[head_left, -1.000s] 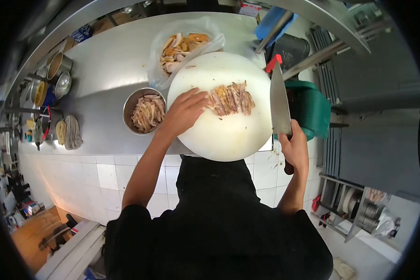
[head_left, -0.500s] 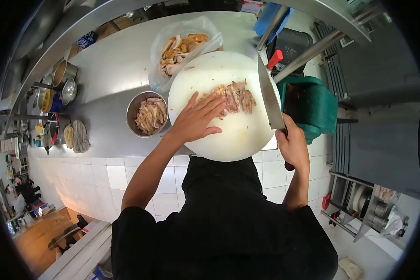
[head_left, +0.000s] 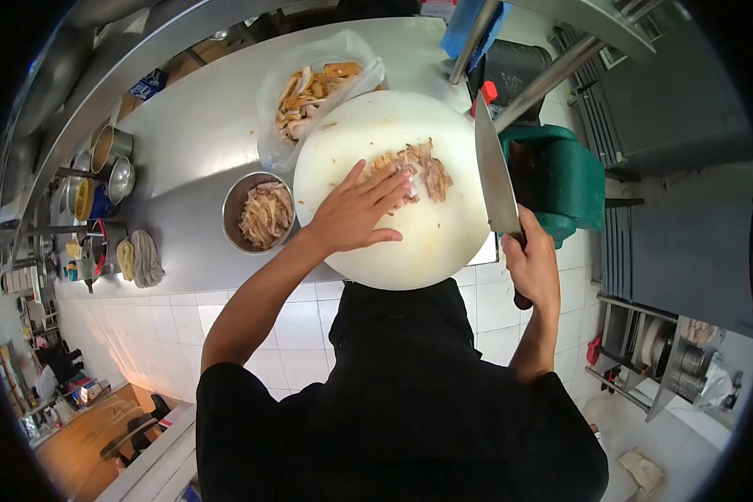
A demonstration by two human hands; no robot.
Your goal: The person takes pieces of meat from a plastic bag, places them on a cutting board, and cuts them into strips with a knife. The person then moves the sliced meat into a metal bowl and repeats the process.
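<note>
My left hand (head_left: pixel 361 211) lies flat with spread fingers over part of the sliced meat (head_left: pixel 434 178) on a round white cutting board (head_left: pixel 393 259). In my right hand (head_left: pixel 533 259), a wide-bladed cleaver (head_left: pixel 497 180) is held by its dark handle at the board's right edge, its blade pointing away from me. Left of the board stands a metal bowl (head_left: pixel 228 219) filled with meat strips (head_left: pixel 266 216). Behind it, a clear plastic bag (head_left: pixel 272 125) holds larger browned meat pieces (head_left: pixel 316 92). Some slices under my left fingers are hidden.
A steel table (head_left: pixel 184 176) carries the board. Beyond its right side stands a green bin (head_left: pixel 577 180), with a metal post (head_left: pixel 552 79) rising near it. Pots (head_left: pixel 109 149) and grey cloths (head_left: pixel 146 259) sit at the left.
My right hand has moved the cleaver slightly right, away from the board's middle. My left hand stays on the meat, where a gap now shows between slices. The view has shifted a little.
</note>
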